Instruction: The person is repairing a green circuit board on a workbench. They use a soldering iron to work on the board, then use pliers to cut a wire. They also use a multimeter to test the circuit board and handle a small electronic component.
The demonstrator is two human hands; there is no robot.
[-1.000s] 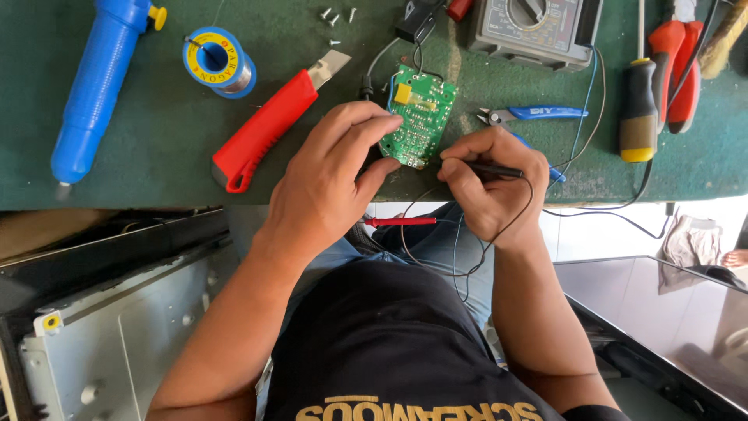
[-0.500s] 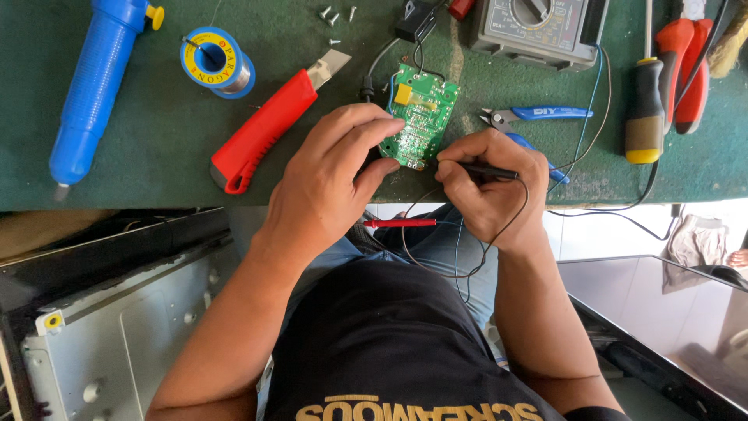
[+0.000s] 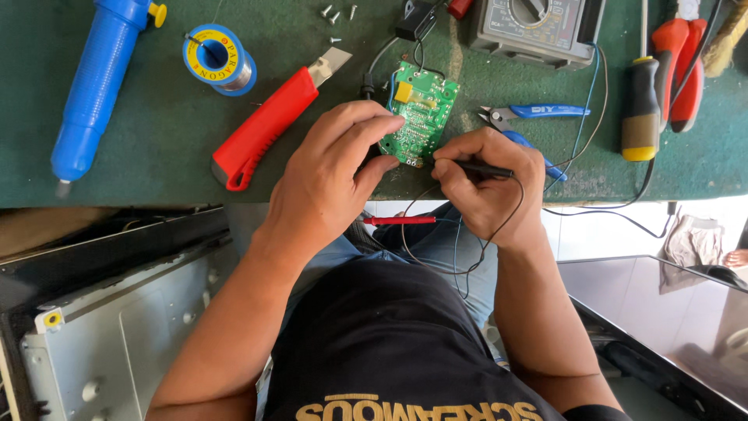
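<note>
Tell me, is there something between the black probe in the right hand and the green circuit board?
Nothing visible. The black probe in the right hand reaches the near edge of the green circuit board directly, and the left hand holds the board from the other side.

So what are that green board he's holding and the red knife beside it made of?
The circuit board looks like glossy green laminate with small soldered parts. The utility knife seems to have a smooth red plastic body and a bare grey metal blade tip, judging by its dull shine.
</note>
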